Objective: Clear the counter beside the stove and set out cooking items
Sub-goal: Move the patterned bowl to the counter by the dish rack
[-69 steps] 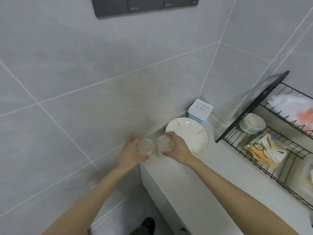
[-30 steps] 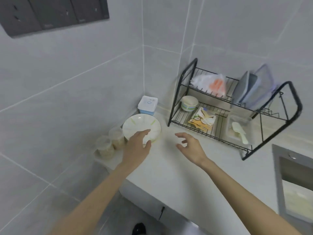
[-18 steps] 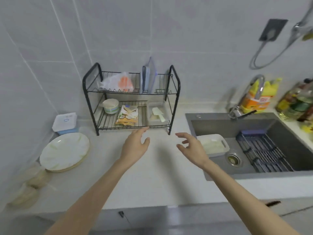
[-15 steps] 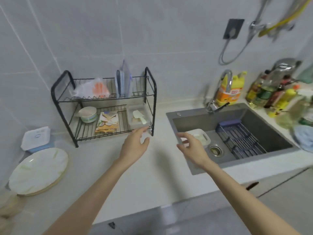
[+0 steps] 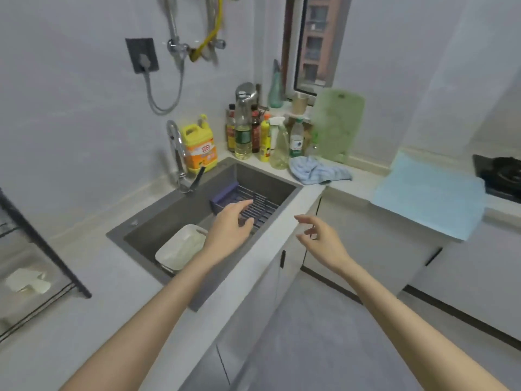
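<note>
dish rack (image 5: pixel 56 258): black wire, at the left edge, blurred; can't tell what's in it.
white dish (image 5: pixel 180 245): glazed, rounded rectangle, lying in the near-left part of the sink (image 5: pixel 214 179).
faucet (image 5: pixel 175 142): shiny metal, curved, at the sink's back rim.
detergent jug (image 5: pixel 198 149): yellow plastic with a handle, just beside the faucet.
left hand (image 5: pixel 229 228): empty, palm down, fingers loosely spread, hovering over the sink.
drain basket (image 5: pixel 262 206): dark blue slatted plastic, in the sink's right half, under the left fingertips; contact unclear.
bottles (image 5: pixel 246 131): a tight cluster of glass and plastic in the back corner; likely slick and tippy.
right hand (image 5: pixel 322 241): empty, fingers loosely curled and apart, in the air off the counter's front corner.
striped cloth (image 5: pixel 318 170): soft, crumpled, pale blue, on the counter corner; probably light, pinch it anywhere.
cutting board (image 5: pixel 337 125): green, stiff, flat, rounded corners, leaning upright against the wall; best taken by a long edge.
counter (image 5: pixel 363 180): pale, smooth stone look; this is the stretch to clear, well apart from both hands.
blue mat (image 5: pixel 428 196): thin, light blue sheet lying flat next to the stove, front edge hanging over the counter; looks limp, so lift it by that overhang.
stove (image 5: pixel 500 176): black burner, at the far right edge, partly cut off.
</note>
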